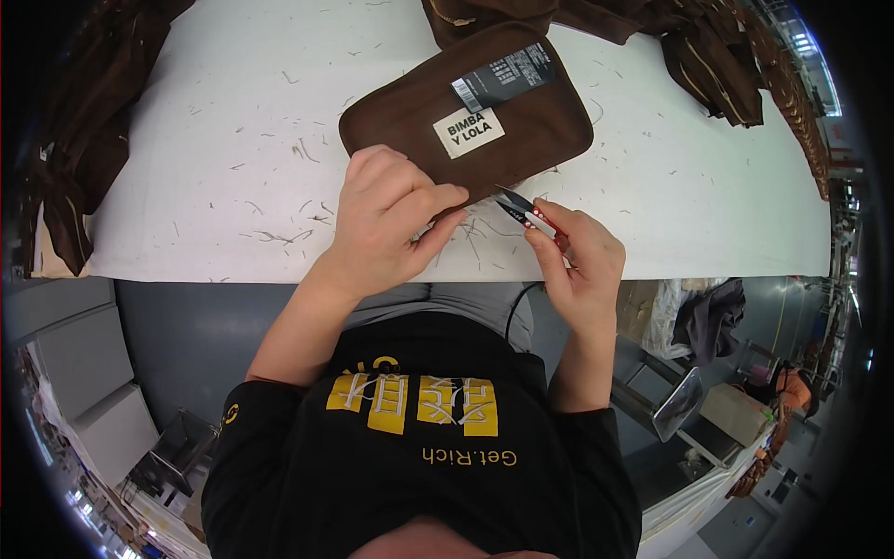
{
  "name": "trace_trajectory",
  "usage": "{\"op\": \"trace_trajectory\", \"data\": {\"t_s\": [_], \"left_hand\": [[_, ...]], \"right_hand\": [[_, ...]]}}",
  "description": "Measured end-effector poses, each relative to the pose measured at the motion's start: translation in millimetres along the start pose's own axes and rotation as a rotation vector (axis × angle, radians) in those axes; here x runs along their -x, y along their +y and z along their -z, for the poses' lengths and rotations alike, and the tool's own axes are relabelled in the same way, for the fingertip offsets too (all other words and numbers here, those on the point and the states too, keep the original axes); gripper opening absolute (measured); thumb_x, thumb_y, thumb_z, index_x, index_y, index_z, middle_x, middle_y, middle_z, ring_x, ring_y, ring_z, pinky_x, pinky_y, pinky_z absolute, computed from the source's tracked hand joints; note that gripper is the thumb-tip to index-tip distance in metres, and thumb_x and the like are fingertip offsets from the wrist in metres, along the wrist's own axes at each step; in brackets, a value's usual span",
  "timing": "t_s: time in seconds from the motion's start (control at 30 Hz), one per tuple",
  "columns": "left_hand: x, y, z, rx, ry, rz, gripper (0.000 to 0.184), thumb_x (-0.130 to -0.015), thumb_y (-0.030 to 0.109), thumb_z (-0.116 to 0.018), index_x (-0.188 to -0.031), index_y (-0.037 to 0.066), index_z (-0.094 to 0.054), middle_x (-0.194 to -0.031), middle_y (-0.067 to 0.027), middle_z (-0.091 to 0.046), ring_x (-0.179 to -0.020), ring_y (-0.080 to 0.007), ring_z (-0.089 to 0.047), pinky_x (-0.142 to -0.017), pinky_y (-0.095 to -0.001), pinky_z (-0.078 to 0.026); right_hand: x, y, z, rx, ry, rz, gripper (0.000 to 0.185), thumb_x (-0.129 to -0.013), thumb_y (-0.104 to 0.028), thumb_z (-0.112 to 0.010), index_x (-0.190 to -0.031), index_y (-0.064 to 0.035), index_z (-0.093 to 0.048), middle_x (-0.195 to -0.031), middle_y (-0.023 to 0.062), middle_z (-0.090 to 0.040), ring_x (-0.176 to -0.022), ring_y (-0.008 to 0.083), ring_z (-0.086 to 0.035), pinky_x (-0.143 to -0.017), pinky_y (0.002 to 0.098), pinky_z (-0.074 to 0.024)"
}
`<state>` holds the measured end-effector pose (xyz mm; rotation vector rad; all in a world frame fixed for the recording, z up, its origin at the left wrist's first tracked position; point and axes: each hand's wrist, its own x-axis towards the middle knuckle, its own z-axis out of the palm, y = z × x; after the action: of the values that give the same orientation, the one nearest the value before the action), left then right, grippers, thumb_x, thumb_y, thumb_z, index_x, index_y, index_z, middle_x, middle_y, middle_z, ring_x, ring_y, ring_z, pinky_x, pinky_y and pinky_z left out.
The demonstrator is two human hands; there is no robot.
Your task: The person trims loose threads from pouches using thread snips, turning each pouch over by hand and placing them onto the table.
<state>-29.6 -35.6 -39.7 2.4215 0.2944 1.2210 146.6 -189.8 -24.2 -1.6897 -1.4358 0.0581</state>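
Observation:
A brown fabric pouch [391, 116] lies tilted on the white table, with a cream label [468, 133] reading "BIMBA Y LOLA" and a dark printed tag [507, 76] on its face. My left hand [391, 210] grips the pouch's near edge, thumb and forefinger pinched close together there. In my right hand [582, 261] is a pair of thread snips [533, 216] with red handles and dark blades. The blade tips point at the pouch's near edge, just right of my left fingertips. Whether they touch the fabric I cannot tell.
Loose thread ends [270, 238] are scattered over the white table [223, 168]. More brown bags stand at the back [484, 19], at the right [712, 74] and along the left side [84, 158]. The table's front edge runs just before my body.

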Motion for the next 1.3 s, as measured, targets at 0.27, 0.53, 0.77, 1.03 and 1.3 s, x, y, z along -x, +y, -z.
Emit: {"op": "trace_trajectory", "data": {"t_s": [0.27, 0.53, 0.77, 1.03, 1.3], "left_hand": [[2.7, -5.4, -1.6, -0.005, 0.001, -0.043, 0.018, -0.065, 0.005, -0.077, -0.077, 0.01, -0.065, -0.078, -0.0006, -0.053, -0.075, -0.0225, -0.052, -0.074, -0.0372, -0.041], [-1.0, -3.2, -0.7, 0.003, 0.019, -0.073, 0.022, -0.063, -0.004, -0.074, -0.076, 0.009, -0.062, -0.089, -0.0043, -0.061, -0.079, -0.0259, -0.055, -0.074, -0.0404, -0.045], [2.4, -4.9, -1.0, -0.012, -0.023, -0.086, 0.016, -0.066, 0.0, -0.07, -0.071, 0.008, -0.058, -0.089, -0.0009, -0.062, -0.082, -0.0239, -0.056, -0.081, -0.0376, -0.043], [3.0, -10.1, 2.1, 0.131, -0.095, -0.122, 0.019, -0.065, -0.002, -0.069, -0.071, 0.007, -0.054, -0.086, -0.0021, -0.06, -0.083, -0.0243, -0.055, -0.087, -0.0414, -0.046], [7.3, -3.5, 21.7, 0.156, 0.0, 0.07, 0.019, -0.075, -0.001, -0.073, -0.075, 0.006, -0.055, -0.085, -0.0047, -0.059, -0.084, -0.0238, -0.056, -0.09, -0.0431, -0.048]], "right_hand": [[-3.3, -3.1, 2.2, -0.025, -0.17, 0.043, 0.025, -0.079, -0.012, -0.079, -0.101, -0.0042, -0.069, -0.072, 0.0073, -0.065, -0.055, 0.0192, -0.059, -0.051, 0.0285, -0.0444], [-2.5, 3.3, 12.0, 0.037, 0.014, -0.044, 0.027, -0.08, -0.009, -0.079, -0.104, -0.0015, -0.069, -0.074, 0.0084, -0.067, -0.056, 0.0174, -0.057, -0.052, 0.0275, -0.0444], [-2.7, 2.2, 13.4, 0.115, 0.068, -0.037, 0.027, -0.081, -0.007, -0.078, -0.105, -0.0001, -0.069, -0.077, 0.0085, -0.068, -0.058, 0.015, -0.058, -0.053, 0.0263, -0.0448], [-40.1, 11.4, 18.0, -0.373, 0.218, -0.422, 0.039, -0.084, -0.003, -0.074, -0.121, 0.002, -0.061, -0.069, -0.0047, -0.055, -0.065, 0.0009, -0.049, -0.059, 0.0161, -0.035], [-39.6, 15.1, 0.4, -0.574, 0.137, -0.557, 0.029, -0.087, 0.004, -0.058, -0.116, 0.0017, -0.059, -0.066, -0.0056, -0.054, -0.057, -0.0005, -0.039, -0.053, 0.0179, -0.0275]]}}
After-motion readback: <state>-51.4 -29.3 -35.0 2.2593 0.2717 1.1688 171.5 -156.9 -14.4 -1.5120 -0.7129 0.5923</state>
